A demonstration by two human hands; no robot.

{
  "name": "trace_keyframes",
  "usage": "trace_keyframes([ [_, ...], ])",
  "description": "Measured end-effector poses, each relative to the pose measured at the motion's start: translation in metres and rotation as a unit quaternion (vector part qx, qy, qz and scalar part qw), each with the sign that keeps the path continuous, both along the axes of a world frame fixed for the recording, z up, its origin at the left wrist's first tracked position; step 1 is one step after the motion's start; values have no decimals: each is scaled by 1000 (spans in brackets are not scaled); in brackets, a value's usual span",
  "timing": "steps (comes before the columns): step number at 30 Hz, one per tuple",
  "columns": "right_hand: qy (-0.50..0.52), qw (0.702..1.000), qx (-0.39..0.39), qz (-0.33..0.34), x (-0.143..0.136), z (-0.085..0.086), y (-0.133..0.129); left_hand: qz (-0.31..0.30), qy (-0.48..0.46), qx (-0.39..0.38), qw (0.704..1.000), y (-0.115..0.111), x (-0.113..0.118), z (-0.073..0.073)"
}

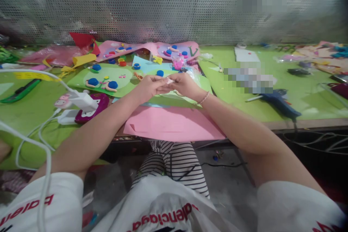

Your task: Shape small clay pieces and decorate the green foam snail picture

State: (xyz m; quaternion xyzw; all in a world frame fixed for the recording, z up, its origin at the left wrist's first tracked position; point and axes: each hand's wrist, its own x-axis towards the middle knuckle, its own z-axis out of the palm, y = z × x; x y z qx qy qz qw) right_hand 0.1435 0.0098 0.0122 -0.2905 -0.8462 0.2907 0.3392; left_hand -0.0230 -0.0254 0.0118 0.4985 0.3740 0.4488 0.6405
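Note:
My left hand [150,87] and my right hand [186,85] meet over the green work surface, fingertips pinched together. Between them is a small whitish-pink piece [170,81], mostly covered by the fingers, its kind unclear. Under and beside the hands lies a light green decorated sheet [77,79] bearing blue dome shapes [93,82] with tan strips. A loose blue dome [160,73] sits just behind my hands. Pink sheets [174,123] lie in front of them at the table edge.
A purple power strip [100,107] with white plugs and cables is at left, near a green cutter knife [23,90]. At right lies a blue glue gun [281,104]. Pink decorated sheets [104,52] stand along the back, before a perforated metal panel [163,7].

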Motion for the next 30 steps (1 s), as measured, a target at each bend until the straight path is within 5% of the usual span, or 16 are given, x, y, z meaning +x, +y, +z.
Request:
trace_keyframes([
  [5,-59,997,-6,40,4,0,4,33,15,-18,999,3,1,-2],
  [10,-1,995,-46,92,5,-9,10,93,32,11,995,7,-12,4],
  [16,59,998,38,12,3,-9,10,103,102,94,985,0,-9,10],
  [22,26,987,152,-46,0,-6,1,112,110,71,985,2,-3,6],
  [30,174,964,127,-153,13,-9,29,190,24,49,980,9,-4,4],
])
